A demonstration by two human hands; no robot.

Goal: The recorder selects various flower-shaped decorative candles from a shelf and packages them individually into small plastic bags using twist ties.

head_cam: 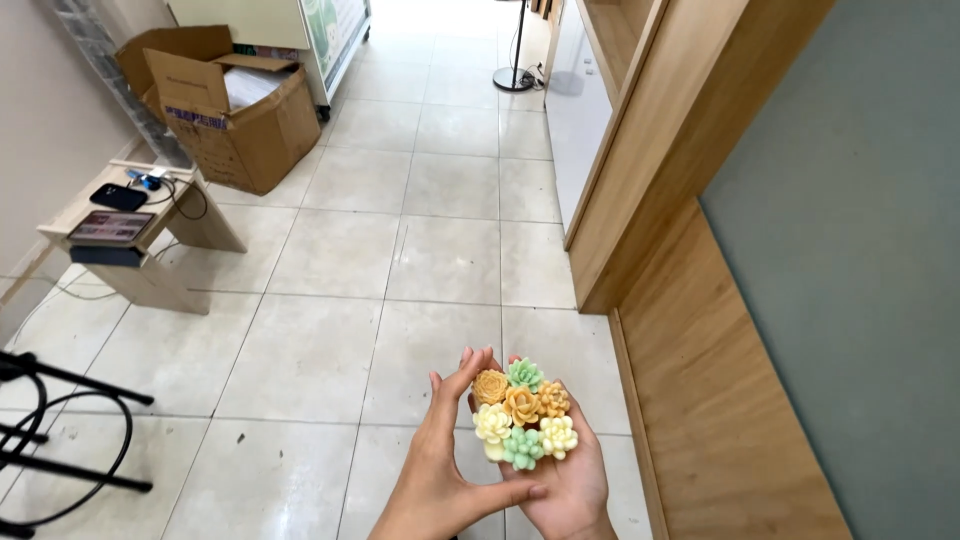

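Note:
A cluster of small artificial succulents in orange, green and pale yellow rests in my right hand, which cups it from below, palm up. My left hand stands edge-on against the cluster's left side, fingers pointing up and thumb reaching across the base of my right palm. Both hands are held low in the view, above a tiled floor.
Pale floor tiles spread ahead. A wooden cabinet and panel wall run along the right. An open cardboard box stands far left. A low wooden table holds a tablet and phone. A black metal frame sits bottom left.

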